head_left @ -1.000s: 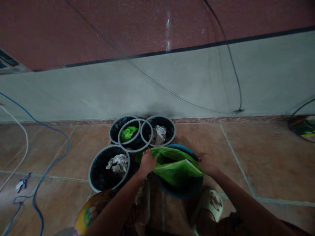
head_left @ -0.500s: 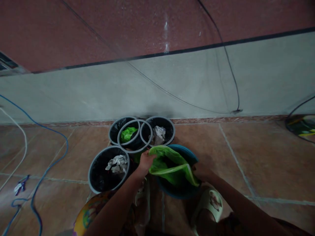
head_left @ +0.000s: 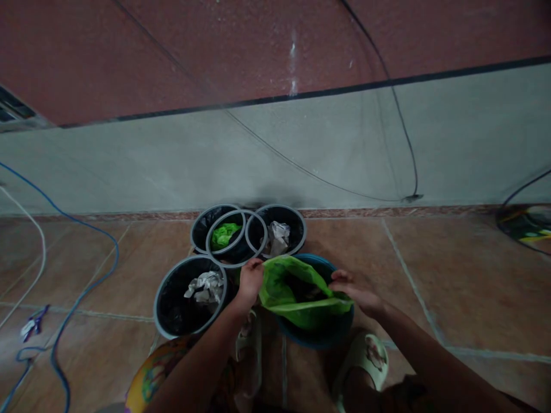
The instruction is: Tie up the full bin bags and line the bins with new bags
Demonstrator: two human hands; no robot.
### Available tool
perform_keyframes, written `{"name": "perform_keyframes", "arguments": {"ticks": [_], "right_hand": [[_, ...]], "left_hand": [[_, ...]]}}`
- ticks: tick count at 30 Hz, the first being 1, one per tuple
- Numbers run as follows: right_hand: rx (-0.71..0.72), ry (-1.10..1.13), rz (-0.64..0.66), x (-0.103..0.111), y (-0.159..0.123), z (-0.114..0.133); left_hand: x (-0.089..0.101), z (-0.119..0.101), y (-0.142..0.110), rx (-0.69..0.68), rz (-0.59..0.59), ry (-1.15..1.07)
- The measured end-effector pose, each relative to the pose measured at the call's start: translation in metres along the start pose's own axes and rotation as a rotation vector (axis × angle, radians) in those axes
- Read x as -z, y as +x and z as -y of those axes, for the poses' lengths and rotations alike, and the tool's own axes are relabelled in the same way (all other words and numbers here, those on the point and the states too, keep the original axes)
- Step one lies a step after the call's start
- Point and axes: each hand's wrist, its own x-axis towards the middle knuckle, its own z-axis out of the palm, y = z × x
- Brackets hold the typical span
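A green plastic bag (head_left: 297,289) lies spread over the mouth of a blue bin (head_left: 321,335) on the tiled floor. My left hand (head_left: 250,280) is closed on the bag's left edge. My right hand (head_left: 355,289) pinches the bag's right edge at the bin's rim. The bag's opening gapes between the two hands, dark inside.
Several grey-rimmed black bins stand just beyond: one with crumpled paper (head_left: 189,295), one with a green bag (head_left: 225,234), one with paper (head_left: 279,229). The wall (head_left: 275,155) is close behind. A blue cable (head_left: 81,287) trails at left. My sandalled feet (head_left: 370,355) flank the blue bin.
Both hands have pulled the bag's edges wider apart, and the bag's mouth is now open over the blue bin. My right hand moved up onto the rim.
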Motion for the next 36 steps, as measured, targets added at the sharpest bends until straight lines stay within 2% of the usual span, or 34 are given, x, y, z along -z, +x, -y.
{"name": "perform_keyframes", "arguments": {"ticks": [4,8,10,14,19,22,27,31,36], "right_hand": [[-0.099,-0.088,0.038,-0.01,0.001,-0.004],[-0.143,-0.25,0.154,-0.017,0.004,-0.009],[-0.089,-0.333,0.167,-0.019,0.006,-0.013],[0.06,-0.433,0.11,-0.021,0.014,-0.016],[-0.036,-0.349,0.005,-0.025,0.016,-0.011],[-0.055,-0.318,0.071,-0.035,0.013,-0.015],[0.053,-0.497,0.167,-0.053,0.012,-0.026],[0.114,-0.574,0.095,-0.051,0.014,-0.02],[0.119,-0.567,-0.041,-0.028,0.017,-0.005]], "left_hand": [[-0.001,-0.003,-0.004,0.031,0.06,-0.084],[-0.001,-0.005,-0.01,0.116,0.152,-0.103],[-0.001,-0.006,-0.012,0.143,0.182,-0.094],[-0.002,-0.004,-0.011,0.141,0.187,-0.043],[-0.003,0.001,-0.009,0.033,0.184,0.073],[-0.003,0.0,-0.011,0.014,0.25,0.117],[-0.001,-0.008,-0.015,0.02,0.334,0.181],[0.003,-0.009,-0.013,-0.028,0.329,0.344],[0.007,-0.011,-0.009,-0.117,0.277,0.614]]}}
